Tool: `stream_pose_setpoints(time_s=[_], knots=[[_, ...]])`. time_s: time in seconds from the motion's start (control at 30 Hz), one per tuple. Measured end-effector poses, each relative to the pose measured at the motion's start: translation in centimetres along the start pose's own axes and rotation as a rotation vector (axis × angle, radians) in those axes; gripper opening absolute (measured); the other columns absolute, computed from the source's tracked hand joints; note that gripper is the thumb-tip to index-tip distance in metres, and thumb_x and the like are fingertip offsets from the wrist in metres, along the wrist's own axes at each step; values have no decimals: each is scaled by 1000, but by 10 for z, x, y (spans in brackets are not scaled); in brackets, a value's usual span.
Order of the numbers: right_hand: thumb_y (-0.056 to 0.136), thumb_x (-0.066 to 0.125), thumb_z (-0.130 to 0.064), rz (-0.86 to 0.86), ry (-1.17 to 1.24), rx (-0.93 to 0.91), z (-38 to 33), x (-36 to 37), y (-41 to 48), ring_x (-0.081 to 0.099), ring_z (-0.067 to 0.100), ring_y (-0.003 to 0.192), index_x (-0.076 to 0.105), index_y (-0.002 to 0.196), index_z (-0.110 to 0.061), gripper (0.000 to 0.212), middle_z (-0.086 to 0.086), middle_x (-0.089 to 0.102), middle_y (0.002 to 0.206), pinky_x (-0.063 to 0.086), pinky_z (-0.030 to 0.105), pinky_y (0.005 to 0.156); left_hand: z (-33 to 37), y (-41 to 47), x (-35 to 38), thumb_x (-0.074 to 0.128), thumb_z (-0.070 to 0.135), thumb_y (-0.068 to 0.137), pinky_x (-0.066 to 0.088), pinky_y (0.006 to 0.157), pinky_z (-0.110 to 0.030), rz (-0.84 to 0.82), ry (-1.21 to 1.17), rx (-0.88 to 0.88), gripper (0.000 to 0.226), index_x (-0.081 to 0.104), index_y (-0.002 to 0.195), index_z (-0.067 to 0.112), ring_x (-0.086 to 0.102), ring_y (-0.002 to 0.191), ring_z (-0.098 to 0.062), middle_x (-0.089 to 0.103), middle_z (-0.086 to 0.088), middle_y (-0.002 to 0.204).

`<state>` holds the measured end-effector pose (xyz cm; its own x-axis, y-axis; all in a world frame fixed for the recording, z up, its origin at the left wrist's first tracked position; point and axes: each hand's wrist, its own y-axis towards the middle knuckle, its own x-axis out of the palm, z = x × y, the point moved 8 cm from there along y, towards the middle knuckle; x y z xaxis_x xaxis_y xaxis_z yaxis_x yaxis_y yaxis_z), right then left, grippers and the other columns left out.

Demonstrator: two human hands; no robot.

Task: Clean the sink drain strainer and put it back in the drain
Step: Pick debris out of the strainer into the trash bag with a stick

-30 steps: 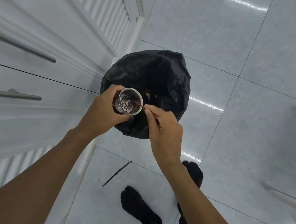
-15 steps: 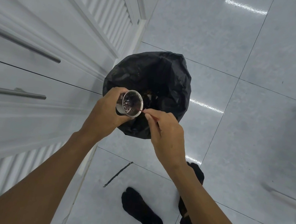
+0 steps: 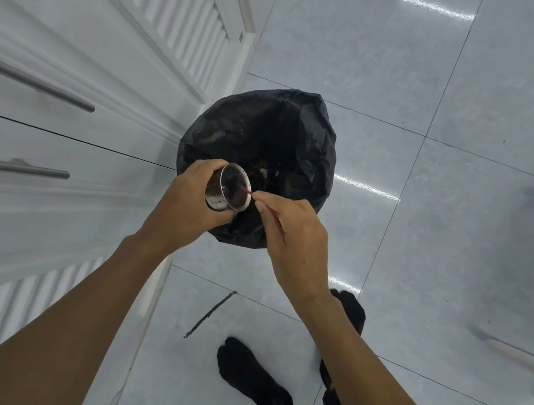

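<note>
Both sets of fingers [image 3: 266, 206] are clamped: the right hand [image 3: 297, 245] pinches a thin stick [image 3: 248, 191] poking into the strainer [image 3: 225, 194], which the left hand [image 3: 185, 204] grips, tilted above the bin bag [image 3: 270, 123]. Best scrape outward toward the rim, so debris drops inside the bag.
</note>
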<state>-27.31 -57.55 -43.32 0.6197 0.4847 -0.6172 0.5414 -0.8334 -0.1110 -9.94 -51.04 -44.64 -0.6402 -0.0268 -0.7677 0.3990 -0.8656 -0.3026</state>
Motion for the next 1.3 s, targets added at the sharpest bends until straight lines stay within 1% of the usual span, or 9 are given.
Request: stream_pose_setpoints(time_s=[0.13, 0.33, 0.57, 0.7, 0.83, 0.97, 1.1, 1.23, 1.3], knots=[[100, 55, -37, -40, 64, -31, -10, 6, -2, 64, 9, 89, 73, 119, -25, 29, -6, 75, 105, 57, 21, 79, 3, 2, -2, 87, 32, 76, 53, 99, -32, 5, -35, -13, 74, 51, 137, 14, 57, 114, -17, 61, -4, 131], [102, 51, -38, 35, 38, 50, -2, -1, -2, 64, 8, 90, 72, 119, -24, 31, -6, 75, 106, 50, 14, 81, 4, 4, -1, 86, 37, 75, 45, 91, -13, 12, -51, -9, 74, 50, 136, 18, 55, 110, -11, 62, -1, 129], [102, 51, -33, 59, 29, 118, 5, -1, 4, 66, 14, 93, 72, 119, -23, 28, -4, 75, 107, 44, 14, 85, 7, 4, -6, 87, 32, 76, 54, 98, -32, 27, -25, -16, 71, 51, 135, 16, 56, 112, -13, 62, -3, 129], [98, 62, -25, 21, -10, 32, -6, 6, 3, 67, 17, 87, 73, 116, -19, 22, 1, 76, 101, 56, 25, 79, 5, 7, -6, 87, 31, 76, 53, 102, -38, 26, -3, -25, 73, 52, 136, 11, 59, 117, -24, 62, -7, 131], [99, 60, -25, 49, -21, 36, 1, 2, 7, 67, 19, 89, 73, 116, -19, 22, 1, 76, 103, 56, 28, 81, 3, 10, -2, 87, 33, 76, 49, 104, -33, 37, 44, -19, 73, 53, 137, 9, 58, 119, -27, 60, -10, 132], [103, 56, -28, -69, 61, 28, 0, 19, 4, 67, 15, 93, 72, 117, -21, 23, -3, 75, 107, 59, 30, 89, -3, 14, 0, 89, 31, 74, 48, 103, -36, 5, 104, -22, 79, 50, 140, 9, 54, 122, -31, 56, -13, 135], [104, 55, -26, 43, 173, 176, 26, 14, 12, 66, 9, 100, 71, 118, -24, 21, -9, 73, 111, 53, 20, 96, -1, 16, -3, 89, 28, 72, 47, 96, -33, 0, 134, 2, 77, 52, 138, 14, 51, 119, -28, 55, -11, 131], [104, 56, -29, -37, 295, 216, 27, 30, 12, 62, -5, 92, 71, 115, -26, 19, -14, 72, 107, 46, 5, 90, -6, 24, -5, 86, 32, 75, 46, 97, -33, -43, 151, -39, 74, 53, 139, 16, 50, 121, -27, 54, -10, 131], [104, 55, -30, 48, 305, 282, 35, 24, 12, 61, -7, 91, 71, 115, -25, 20, -14, 72, 107, 44, 2, 88, -5, 25, -2, 86, 34, 74, 48, 99, -36, -86, 156, -48, 75, 53, 139, 18, 50, 121, -26, 53, -9, 131]])
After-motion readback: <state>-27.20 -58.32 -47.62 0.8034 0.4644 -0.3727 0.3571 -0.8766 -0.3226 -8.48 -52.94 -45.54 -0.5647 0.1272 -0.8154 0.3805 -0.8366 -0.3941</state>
